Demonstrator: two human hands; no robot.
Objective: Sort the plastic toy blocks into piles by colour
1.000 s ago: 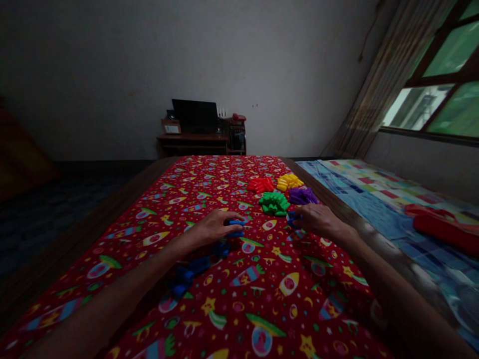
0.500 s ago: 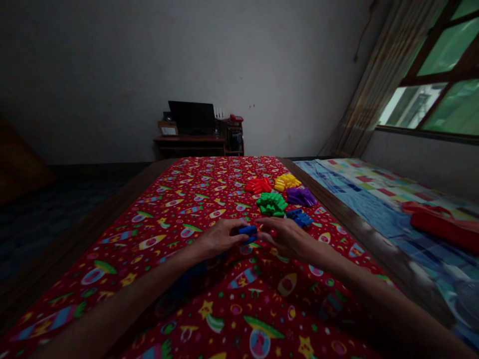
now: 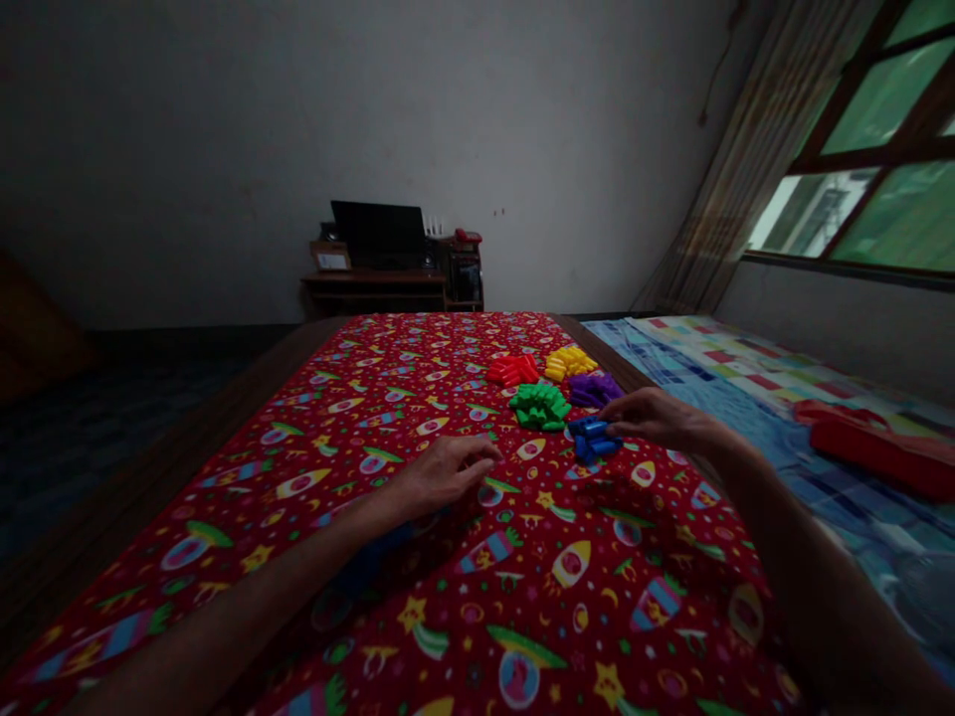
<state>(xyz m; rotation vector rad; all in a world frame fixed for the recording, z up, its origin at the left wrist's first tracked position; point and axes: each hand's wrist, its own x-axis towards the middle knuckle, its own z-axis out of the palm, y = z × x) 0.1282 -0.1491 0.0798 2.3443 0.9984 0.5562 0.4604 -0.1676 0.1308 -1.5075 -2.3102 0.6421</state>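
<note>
My left hand (image 3: 440, 473) hovers low over the red printed cloth (image 3: 571, 562), fingers loosely curled with a small gap by the thumb, and nothing shows between them. At the right, my right hand (image 3: 657, 418) has its fingertips pinched on a blue plastic piece at the edge of the small pile of blue pieces (image 3: 591, 447). Just behind that pile are purple pieces (image 3: 593, 389), partly beside my right fingers. Green pieces (image 3: 538, 407) lie in a heap to the left of the blue ones.
Beyond the green heap are red pieces (image 3: 513, 370) and yellow pieces (image 3: 569, 362). A blue checked cover (image 3: 671, 383) with a red bag-like item (image 3: 880, 452) lies to the right. Against the far wall stands a desk (image 3: 373, 283) with a monitor (image 3: 377, 235).
My right hand has moved right, away from my left hand, to the blue pile. The blue pieces that were in my left hand are gone from it; the left hand has barely moved.
</note>
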